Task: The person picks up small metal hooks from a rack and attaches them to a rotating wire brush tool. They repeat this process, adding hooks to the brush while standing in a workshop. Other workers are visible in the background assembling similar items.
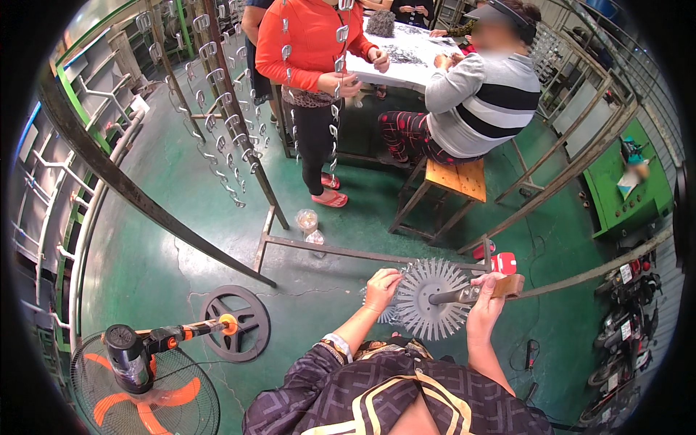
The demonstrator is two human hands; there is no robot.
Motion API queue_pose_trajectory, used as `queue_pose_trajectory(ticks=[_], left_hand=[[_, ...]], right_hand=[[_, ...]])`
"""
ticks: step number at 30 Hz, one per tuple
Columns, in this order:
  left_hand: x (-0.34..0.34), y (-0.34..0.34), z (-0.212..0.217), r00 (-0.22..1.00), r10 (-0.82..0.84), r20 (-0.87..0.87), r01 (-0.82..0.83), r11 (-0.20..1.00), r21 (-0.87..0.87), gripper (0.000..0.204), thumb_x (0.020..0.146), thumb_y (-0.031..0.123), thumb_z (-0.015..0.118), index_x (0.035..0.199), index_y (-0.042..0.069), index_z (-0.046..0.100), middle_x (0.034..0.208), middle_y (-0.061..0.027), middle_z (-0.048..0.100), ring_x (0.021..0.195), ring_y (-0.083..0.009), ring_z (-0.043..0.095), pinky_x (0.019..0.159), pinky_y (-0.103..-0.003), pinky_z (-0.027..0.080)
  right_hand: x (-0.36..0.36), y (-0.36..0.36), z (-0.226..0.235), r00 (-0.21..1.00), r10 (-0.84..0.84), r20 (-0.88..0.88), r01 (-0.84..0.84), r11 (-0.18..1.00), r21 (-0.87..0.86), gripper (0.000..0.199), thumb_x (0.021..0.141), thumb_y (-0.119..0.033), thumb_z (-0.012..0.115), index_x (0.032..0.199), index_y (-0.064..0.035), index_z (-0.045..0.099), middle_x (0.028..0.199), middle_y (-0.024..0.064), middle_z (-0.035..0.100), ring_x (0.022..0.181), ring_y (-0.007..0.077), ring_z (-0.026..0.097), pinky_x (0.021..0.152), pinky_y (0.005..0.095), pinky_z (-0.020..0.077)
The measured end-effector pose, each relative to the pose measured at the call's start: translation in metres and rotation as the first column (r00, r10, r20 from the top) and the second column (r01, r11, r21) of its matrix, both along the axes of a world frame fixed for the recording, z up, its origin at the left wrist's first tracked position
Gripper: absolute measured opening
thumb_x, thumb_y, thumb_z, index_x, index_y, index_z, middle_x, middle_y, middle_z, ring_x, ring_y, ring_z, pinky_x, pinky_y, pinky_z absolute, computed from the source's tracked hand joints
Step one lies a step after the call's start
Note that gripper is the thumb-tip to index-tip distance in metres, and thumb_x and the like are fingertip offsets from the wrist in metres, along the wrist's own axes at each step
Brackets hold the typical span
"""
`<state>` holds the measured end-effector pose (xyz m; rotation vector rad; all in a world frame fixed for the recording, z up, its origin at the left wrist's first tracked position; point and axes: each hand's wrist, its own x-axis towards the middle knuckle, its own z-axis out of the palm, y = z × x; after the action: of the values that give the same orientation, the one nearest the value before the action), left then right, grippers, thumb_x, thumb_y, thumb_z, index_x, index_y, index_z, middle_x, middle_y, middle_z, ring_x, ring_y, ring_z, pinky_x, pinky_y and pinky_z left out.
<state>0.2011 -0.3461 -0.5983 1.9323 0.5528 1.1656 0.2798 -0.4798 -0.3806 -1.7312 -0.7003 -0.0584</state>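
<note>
A round grey metal disc (418, 296) with many narrow radial teeth is in front of me. A thick shaft (457, 296) runs from its hub to a brown end piece (510, 286) on the right. My right hand (487, 308) is closed around the shaft close to the brown piece. At the disc's left rim, my left hand (382, 288) has its fingers pinched together. Whatever is between those fingertips is too small to make out. Part of a second toothed disc (389, 315) shows lower left, behind the first.
A metal frame bar (341, 250) crosses beyond the disc. Metal clips (217, 76) hang in strands at the upper left. An orange-bladed fan (145, 391) stands lower left. Two people, in an orange top (308, 43) and a striped sweater (482, 94), are by a white table (395, 72).
</note>
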Motion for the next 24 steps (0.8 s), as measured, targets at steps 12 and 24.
queue_pose_trajectory(ticks=[12,24], left_hand=[[-0.009,0.002,0.003,0.984,-0.176,0.001,0.175,0.982,0.074,0.015,0.064,-0.003,0.063,0.077,0.002,0.06,0.088,-0.0079,0.063,0.079,-0.0245,0.06,0.069,-0.031,0.049],[-0.034,0.023,0.033,0.972,-0.227,-0.058,0.223,0.973,-0.058,0.01,0.07,0.005,0.069,0.079,0.003,0.064,0.095,-0.0089,0.064,0.085,-0.0237,0.062,0.073,-0.031,0.051]], right_hand=[[-0.001,-0.001,-0.001,1.0,0.008,-0.003,-0.008,1.0,-0.002,0.025,0.096,-0.025,0.038,0.086,-0.0021,0.042,0.077,0.0049,0.046,0.075,0.0147,0.048,0.073,0.0284,0.0409],[0.0,-0.011,-0.005,0.999,0.028,0.019,-0.028,1.0,0.003,0.024,0.096,-0.025,0.037,0.092,-0.0014,0.043,0.078,0.0056,0.044,0.075,0.0147,0.048,0.073,0.0285,0.0407]])
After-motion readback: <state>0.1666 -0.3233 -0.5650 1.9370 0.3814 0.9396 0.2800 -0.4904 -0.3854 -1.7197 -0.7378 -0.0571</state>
